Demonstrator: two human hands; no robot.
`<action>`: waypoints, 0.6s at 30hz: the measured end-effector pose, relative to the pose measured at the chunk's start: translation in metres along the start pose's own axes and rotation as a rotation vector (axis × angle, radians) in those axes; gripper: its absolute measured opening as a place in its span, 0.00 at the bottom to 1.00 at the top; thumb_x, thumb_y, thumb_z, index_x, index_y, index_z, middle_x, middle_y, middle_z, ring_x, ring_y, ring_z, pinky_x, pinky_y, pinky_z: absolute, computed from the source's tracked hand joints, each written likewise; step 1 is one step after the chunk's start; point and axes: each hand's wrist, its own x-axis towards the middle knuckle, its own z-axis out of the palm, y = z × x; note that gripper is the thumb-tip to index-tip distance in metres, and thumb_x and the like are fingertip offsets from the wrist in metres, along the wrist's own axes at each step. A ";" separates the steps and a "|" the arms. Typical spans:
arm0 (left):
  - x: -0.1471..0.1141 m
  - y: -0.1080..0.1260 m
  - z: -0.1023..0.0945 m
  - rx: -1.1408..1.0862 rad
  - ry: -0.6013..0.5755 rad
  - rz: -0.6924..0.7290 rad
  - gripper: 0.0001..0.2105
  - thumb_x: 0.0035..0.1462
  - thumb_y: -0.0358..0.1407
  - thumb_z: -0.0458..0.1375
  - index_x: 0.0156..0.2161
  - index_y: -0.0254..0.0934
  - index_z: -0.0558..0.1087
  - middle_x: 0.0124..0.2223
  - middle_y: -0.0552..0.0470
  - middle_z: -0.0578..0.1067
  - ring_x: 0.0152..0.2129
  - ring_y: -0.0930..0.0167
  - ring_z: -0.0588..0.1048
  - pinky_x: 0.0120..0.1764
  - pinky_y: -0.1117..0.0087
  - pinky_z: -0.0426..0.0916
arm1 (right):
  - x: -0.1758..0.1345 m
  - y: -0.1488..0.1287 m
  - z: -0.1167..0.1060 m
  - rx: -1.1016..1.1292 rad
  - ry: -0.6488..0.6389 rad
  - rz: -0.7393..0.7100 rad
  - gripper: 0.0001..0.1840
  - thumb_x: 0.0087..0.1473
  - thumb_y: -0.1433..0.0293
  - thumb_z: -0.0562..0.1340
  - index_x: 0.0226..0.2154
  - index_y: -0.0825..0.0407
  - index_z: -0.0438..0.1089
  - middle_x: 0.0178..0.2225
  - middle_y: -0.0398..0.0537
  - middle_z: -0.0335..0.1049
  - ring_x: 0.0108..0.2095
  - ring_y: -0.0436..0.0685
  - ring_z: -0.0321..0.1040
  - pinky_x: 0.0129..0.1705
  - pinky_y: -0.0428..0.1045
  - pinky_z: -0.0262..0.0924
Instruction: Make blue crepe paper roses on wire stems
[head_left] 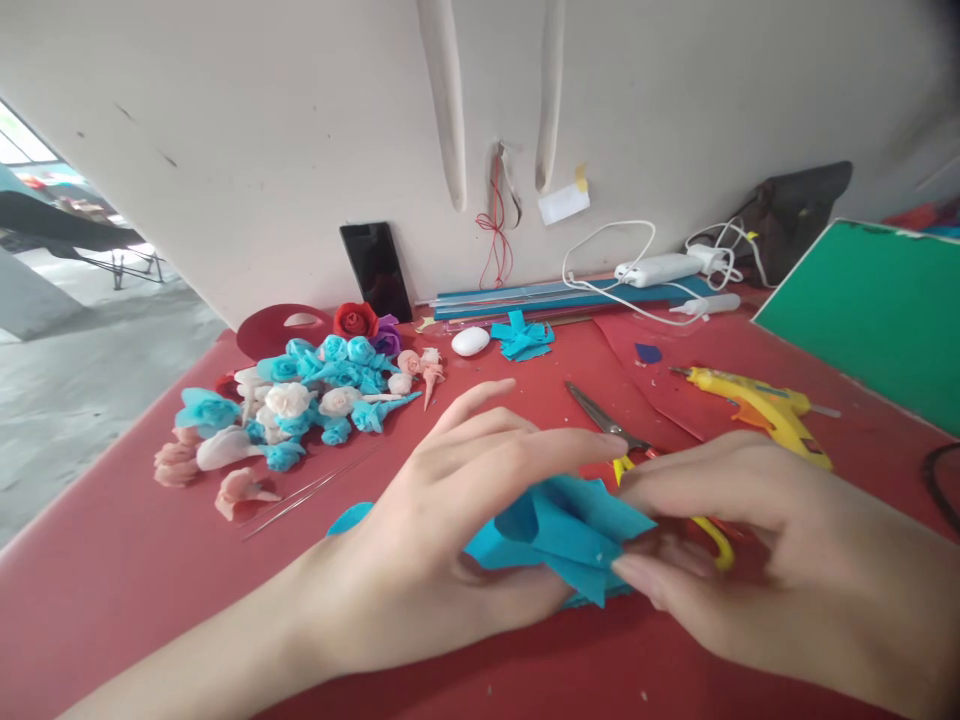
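Observation:
Folded bright blue paper (551, 535) with pointed ends is between my two hands, low in the middle of the view. My left hand (450, 510) is wrapped round its left side, thumb below and index finger stretched over the top. At its right edge, my right hand (757, 550) pinches the paper between thumb and fingers. More blue paper (350, 517) pokes out behind my left wrist. Scissors (604, 415) lie just beyond, their yellow-and-red handles partly hidden by my right hand.
Blue, white and pink paper flowers (300, 390) are heaped at left, beside thin wires (307, 493). Behind are a white egg-shaped object (470, 341), blue strips (523, 338) and a leaning phone (377, 270). A yellow glue gun (765, 405) and green board (877, 320) are at right.

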 end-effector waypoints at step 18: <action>-0.001 -0.002 -0.008 0.135 -0.100 0.160 0.07 0.51 0.30 0.58 0.36 0.41 0.66 0.34 0.55 0.77 0.31 0.71 0.74 0.58 0.58 0.46 | 0.014 -0.009 -0.009 0.104 -0.204 0.041 0.10 0.50 0.68 0.57 0.19 0.50 0.63 0.16 0.37 0.58 0.17 0.46 0.54 0.16 0.42 0.50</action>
